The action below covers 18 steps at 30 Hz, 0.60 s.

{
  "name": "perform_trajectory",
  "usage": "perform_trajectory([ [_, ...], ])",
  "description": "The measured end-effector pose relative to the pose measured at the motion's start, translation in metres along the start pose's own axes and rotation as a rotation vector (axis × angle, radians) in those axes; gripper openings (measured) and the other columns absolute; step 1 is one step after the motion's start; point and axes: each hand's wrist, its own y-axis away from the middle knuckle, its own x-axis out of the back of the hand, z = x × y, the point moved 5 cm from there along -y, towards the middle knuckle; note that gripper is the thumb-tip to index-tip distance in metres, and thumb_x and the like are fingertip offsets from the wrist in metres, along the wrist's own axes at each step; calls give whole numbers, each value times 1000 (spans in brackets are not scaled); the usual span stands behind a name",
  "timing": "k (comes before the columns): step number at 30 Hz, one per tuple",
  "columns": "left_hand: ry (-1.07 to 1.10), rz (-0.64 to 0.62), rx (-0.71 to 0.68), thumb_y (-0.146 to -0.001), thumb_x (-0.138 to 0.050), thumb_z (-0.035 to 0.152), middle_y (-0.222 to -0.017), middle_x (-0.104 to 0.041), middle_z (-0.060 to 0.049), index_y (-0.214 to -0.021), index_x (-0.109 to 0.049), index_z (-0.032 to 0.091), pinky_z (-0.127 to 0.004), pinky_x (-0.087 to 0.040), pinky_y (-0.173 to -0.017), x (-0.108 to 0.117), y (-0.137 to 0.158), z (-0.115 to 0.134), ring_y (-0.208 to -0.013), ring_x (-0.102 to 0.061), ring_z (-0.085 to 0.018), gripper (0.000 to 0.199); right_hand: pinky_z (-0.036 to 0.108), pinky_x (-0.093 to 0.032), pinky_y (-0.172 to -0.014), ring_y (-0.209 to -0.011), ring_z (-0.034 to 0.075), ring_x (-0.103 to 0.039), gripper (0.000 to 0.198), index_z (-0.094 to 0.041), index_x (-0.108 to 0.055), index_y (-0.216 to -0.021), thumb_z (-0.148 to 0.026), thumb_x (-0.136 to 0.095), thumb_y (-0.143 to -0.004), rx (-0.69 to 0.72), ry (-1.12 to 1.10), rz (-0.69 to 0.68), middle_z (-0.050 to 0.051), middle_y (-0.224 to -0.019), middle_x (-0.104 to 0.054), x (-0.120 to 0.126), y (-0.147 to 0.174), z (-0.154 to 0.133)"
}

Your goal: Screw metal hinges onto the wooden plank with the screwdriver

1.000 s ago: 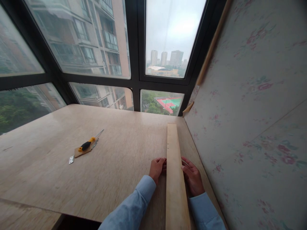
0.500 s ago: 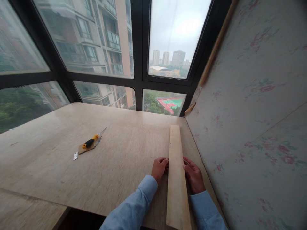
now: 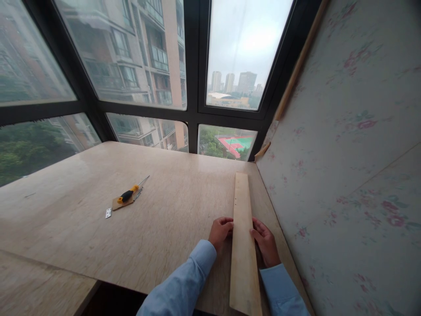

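A long pale wooden board (image 3: 243, 245) lies lengthwise in front of me, with a few small dark holes near its far left edge. My left hand (image 3: 221, 231) is closed on the board's left edge, thumb against the side and fingertips partly hidden by the wood. On the opposite edge, my right hand (image 3: 264, 241) grips with its thumb near the top face and its fingers along the side. Whether anything small sits under the board between my fingers is hidden.
To the left, a yellow-and-black screwdriver (image 3: 128, 194) rests on a small brown piece (image 3: 117, 204) beside thin metal parts (image 3: 138, 193). A small metal plate with holes (image 3: 108, 213) lies nearby. The papered wall (image 3: 329, 197) runs close on the right; windows stand behind the tabletop (image 3: 164, 219).
My right thumb has shifted slightly onto the board's edge, and my left fingers press closer against its side. The view has moved a little; the board stays in place.
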Motion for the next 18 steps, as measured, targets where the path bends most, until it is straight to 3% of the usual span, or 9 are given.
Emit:
perform_trajectory([
  [8, 98, 25, 87, -62, -78, 9, -80, -71, -10, -87, -65, 9, -31, -54, -68, 3, 3, 2, -67, -68, -17, 28, 47, -49, -104, -127, 34, -58, 70, -13, -63, -128, -44, -77, -67, 5, 95, -24, 16, -137, -61, 2, -2, 6],
  [18, 146, 2, 153, -69, -74, 9, -76, -69, -8, -96, -58, 10, -28, -52, -63, 7, 1, 0, -60, -66, -15, 32, 47, -44, -109, -128, 36, -57, 73, -11, -68, -123, -56, -72, -66, 37, 362, -23, 14, -134, -62, 11, -13, 5],
])
